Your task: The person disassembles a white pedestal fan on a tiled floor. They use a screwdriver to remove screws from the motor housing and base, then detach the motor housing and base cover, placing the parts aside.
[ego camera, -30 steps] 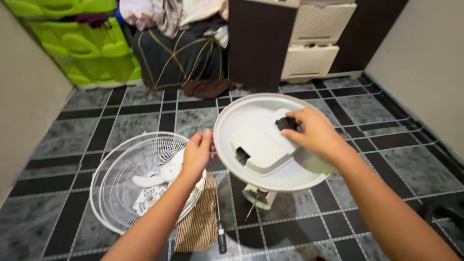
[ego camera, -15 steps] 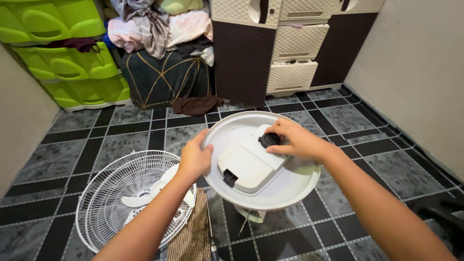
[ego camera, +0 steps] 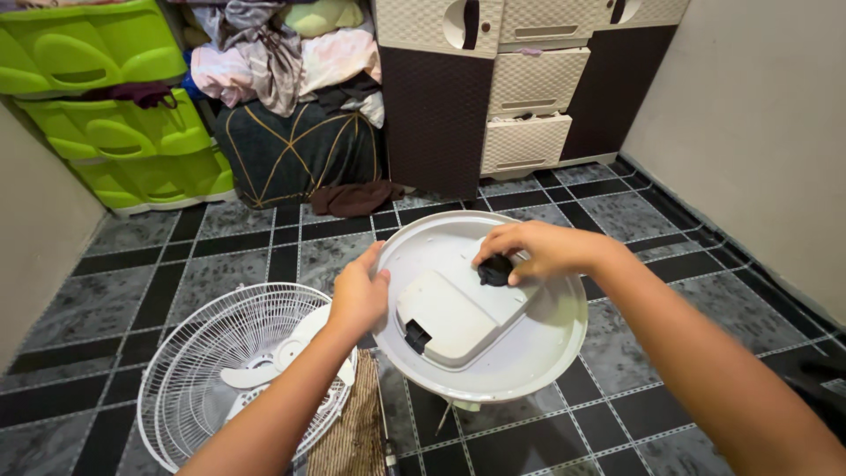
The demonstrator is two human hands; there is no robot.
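Over glossy tiles, both hands grip: left the smooth round base, right its black knob.

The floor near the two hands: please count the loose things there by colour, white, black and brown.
White: 2, the round white plastic fan base held at its rim by the left hand, and the white wire fan guard.
Black: 1, the small black round knob under the right hand.
Brown: 1, the brown striped cloth.
Total: 4.
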